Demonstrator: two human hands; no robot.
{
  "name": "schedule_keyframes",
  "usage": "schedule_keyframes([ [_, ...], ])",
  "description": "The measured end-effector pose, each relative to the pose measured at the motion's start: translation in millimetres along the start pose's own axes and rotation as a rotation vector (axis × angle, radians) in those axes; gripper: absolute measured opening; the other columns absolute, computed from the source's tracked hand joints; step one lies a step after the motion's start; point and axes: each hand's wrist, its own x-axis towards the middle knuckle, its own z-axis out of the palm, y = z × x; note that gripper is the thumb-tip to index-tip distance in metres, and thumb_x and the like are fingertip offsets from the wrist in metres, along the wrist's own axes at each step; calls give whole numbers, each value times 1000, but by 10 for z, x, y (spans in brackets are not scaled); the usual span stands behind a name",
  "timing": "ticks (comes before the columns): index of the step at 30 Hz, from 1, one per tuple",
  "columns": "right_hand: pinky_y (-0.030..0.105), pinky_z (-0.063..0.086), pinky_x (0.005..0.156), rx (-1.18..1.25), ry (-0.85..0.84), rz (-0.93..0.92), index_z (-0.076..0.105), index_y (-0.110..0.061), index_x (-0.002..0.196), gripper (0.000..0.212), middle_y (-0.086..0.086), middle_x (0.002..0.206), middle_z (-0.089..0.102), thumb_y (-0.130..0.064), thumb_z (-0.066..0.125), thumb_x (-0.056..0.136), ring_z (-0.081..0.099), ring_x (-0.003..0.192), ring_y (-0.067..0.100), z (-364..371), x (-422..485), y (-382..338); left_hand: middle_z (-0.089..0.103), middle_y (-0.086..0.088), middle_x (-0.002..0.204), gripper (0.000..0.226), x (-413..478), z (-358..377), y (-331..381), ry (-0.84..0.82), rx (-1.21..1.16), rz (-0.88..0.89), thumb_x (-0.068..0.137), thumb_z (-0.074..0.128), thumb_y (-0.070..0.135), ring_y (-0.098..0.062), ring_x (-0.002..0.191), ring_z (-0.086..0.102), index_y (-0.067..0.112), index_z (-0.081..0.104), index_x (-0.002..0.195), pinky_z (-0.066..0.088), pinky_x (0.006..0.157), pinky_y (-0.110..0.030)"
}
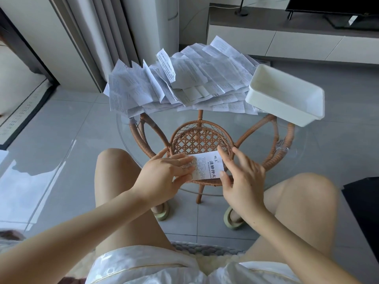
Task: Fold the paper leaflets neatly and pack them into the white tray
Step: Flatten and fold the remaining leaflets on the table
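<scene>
**White leaflet creased, tray off to our right**

White printed paper, a small folded leaflet [207, 168] with bold black characters, lies on the near edge of the round glass tabletop [242, 124], between our two hands. Our left hand [164, 177] lies flat on its left part, fingers straight and pressing down. Our right hand [244, 177] is spread, with forefinger and thumb touching the leaflet's right-hand corners; we see no pinch yet.

The leaflet's long side runs roughly across us, from one hand to the other, tipped a little up to the right. The white rectangular plastic tray [276, 111] sits at the far right of the table, ahead of the right hand and well apart from the leaflet, its long axis running from far-left to near-right. No folded leaflet shows in it. We judge the right hand the nearer one to carry the leaflet over.

Beyond, a loose heap of unfolded printed leaflets [184, 83] covers the far side, touching the tray's left end.
</scene>
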Motion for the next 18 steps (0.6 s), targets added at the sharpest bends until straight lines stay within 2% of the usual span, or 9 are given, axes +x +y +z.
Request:
schedule_keyframes([
  [3, 48, 42, 85, 12, -13, -30, 56, -29, 132, 60, 10, 124, 59, -12, 58, 74, 58, 109, 32, -10, 27, 60, 67, 7, 118, 24, 29, -39, -18, -41, -5, 38, 81, 61, 30, -14, 112, 63, 29, 76, 100, 36, 102, -51],
  [6, 52, 42, 88, 16, -15, -55, 60, -22, 128, 58, 14, 128, 58, -2, 67, 74, 58, 109, 36, -50, 70, 86, 69, 8, 115, 23, 52, -70, -30, -70, 41, 77, 79, 62, 32, -13, 109, 64, 30, 76, 96, 42, 97, -50],
  [7, 53, 41, 93, -15, 0, -75, 58, -19, 129, 52, 14, 132, 56, -6, 63, 79, 56, 114, 36, -76, 81, 49, 69, 8, 114, 23, 55, -81, -41, -78, 55, 83, 78, 62, 33, -12, 108, 65, 31, 76, 96, 41, 97, -49],
  [9, 55, 31, 106, -70, -52, -181, 53, -17, 135, 43, 11, 141, 49, -24, 43, 93, 47, 128, 30, -72, 78, -73, 69, 9, 113, 22, 48, -107, -47, -75, 72, 91, 80, 60, 36, -11, 108, 65, 32, 76, 94, 39, 96, -45],
  [11, 55, 18, 112, -83, -200, -342, 48, -15, 138, 49, 7, 145, 45, -35, 25, 100, 38, 137, 24, 4, 47, -166, 69, 13, 115, 28, 44, -120, -34, -73, 93, 107, 85, 49, 41, -9, 108, 65, 35, 76, 93, 43, 92, -44],
  [13, 54, 13, 114, -105, -294, -428, 45, -14, 140, 55, 3, 146, 42, -40, 13, 103, 32, 140, 19, 82, 40, -140, 67, 15, 117, 34, 29, -115, -27, -64, 118, 120, 86, 43, 42, -8, 108, 64, 35, 75, 94, 46, 87, -46],
  [15, 55, 15, 116, -113, -322, -430, 42, -17, 142, 54, -2, 148, 37, -41, 14, 102, 27, 141, 13, 83, 69, -33, 67, 13, 118, 28, 24, -111, -41, -59, 105, 114, 86, 49, 40, -9, 109, 64, 35, 75, 97, 46, 82, -50],
  [18, 56, 19, 114, -118, -300, -413, 45, -17, 139, 54, -4, 145, 41, -41, 14, 102, 30, 139, 10, -9, 74, 171, 69, 11, 115, 22, 25, -129, -30, -58, 110, 111, 77, 63, 34, -10, 106, 66, 33, 76, 96, 48, 75, -50],
])
